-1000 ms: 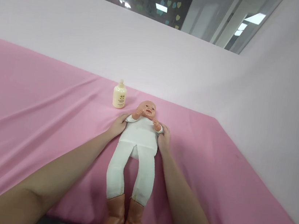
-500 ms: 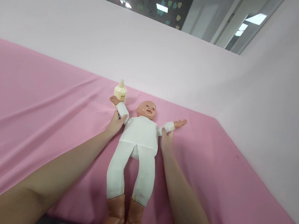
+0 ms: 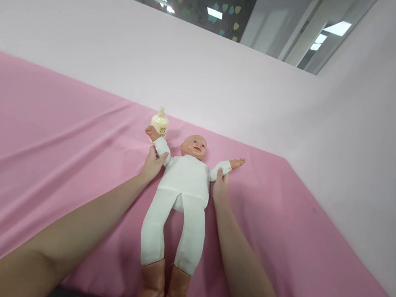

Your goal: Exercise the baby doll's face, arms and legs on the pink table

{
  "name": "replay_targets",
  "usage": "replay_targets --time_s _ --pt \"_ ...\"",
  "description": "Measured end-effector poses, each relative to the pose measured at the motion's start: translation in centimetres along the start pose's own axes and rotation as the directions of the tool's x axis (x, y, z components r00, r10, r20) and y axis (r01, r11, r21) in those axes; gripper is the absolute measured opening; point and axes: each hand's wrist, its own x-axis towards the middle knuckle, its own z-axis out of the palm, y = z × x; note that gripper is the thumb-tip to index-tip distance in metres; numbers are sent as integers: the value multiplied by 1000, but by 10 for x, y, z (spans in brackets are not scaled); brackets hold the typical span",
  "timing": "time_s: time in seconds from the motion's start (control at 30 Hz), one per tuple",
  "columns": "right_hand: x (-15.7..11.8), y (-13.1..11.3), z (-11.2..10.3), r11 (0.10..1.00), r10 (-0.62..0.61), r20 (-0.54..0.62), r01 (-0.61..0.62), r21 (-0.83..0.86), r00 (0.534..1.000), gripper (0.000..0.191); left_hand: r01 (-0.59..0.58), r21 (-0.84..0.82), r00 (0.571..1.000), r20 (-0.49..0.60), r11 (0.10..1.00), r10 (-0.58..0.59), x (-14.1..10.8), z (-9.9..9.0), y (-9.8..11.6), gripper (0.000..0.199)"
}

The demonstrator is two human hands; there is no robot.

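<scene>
swinging outward from a pose folded beside the chin a second ago, the arms (image 3: 163, 148) of a baby doll (image 3: 185, 178) are now stretching to either side, while its trunk and legs are staying in place. the person's left hand (image 3: 154, 163) is holding the arm nearest it, thumb lying along the sleeve and the other fingers mostly hiding from view; the right hand (image 3: 221, 185) is holding the opposite arm, its thumb also resting on the cloth. the doll is lying on its back directly between the two hands, its head (image 3: 194, 146) resting just beyond them and its feet (image 3: 151, 283) pointing back between the person's forearms. white cloth is covering its trunk, arms and legs, leaving a bald, glossy head, small tan hands and darker brown feet showing. yellowish marks are spotting the cloth near the ankles. one small doll hand is curling beyond the left hand; the other is extending out past the right. a cream bottle (image 3: 161, 120) is standing upright beyond the left hand, partly hiding behind the doll's forearm. a pink sheet (image 3: 55, 149) is spreading beneath the doll and out past both hands. farther beyond them, a pale wall (image 3: 227, 89) is rising to a shiny panel (image 3: 188, 1).
</scene>
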Motion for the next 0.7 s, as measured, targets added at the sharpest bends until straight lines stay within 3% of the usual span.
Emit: replay_targets --time_s 0.33,0.53,0.7 --pt "1 9 4 995 -89 37 91 -50 995 36 -123 54 988 102 991 117 -3 0 6 46" --pt "11 24 2 955 -261 114 274 -114 959 48 -250 171 950 235 953 207 -5 2 10 48" --pt "19 34 0 935 -306 152 327 -139 940 49 -375 251 903 315 893 291 -6 2 12 46"
